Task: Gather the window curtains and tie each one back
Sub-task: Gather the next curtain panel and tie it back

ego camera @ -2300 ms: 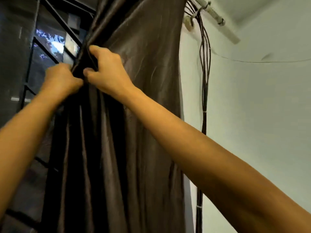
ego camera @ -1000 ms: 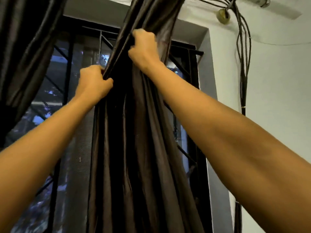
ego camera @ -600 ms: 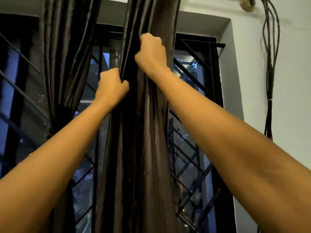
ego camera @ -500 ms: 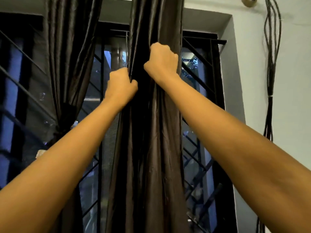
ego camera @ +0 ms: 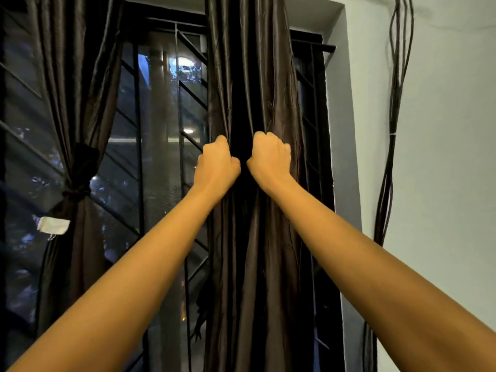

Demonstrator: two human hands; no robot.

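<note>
Both hands down now. The R hand (ego camera: 269, 159) was up higher a sec ago and has slid down level w/ the L hand (ego camera: 216, 163), fists side by side, nearly knuckle to knuckle, each w/ fingers curled tight into the folds of the right curtain (ego camera: 255, 76). That curtain hangs in front of the right half of the window grille (ego camera: 161, 103), squeezed into a narrow column, glass showing on both sides of it. So the gather looks about done, and I'd say the tie comes next. Over the left side of the grille, the left curtain (ego camera: 77, 89) is already cinched at the waist by a dark tie (ego camera: 77, 181), w/ a white tag (ego camera: 53, 225) dangling just below it. One down, one to go. Right of the grille is bare wall (ego camera: 442, 183) w/ a bundle of black cables (ego camera: 394, 130) running down it, well apart from the hands. Snag: no tie-back in view for this one, and both hands are busy holding cloth. One will prob need to let go to fetch it, and slick fabric like this could spill back open.
</note>
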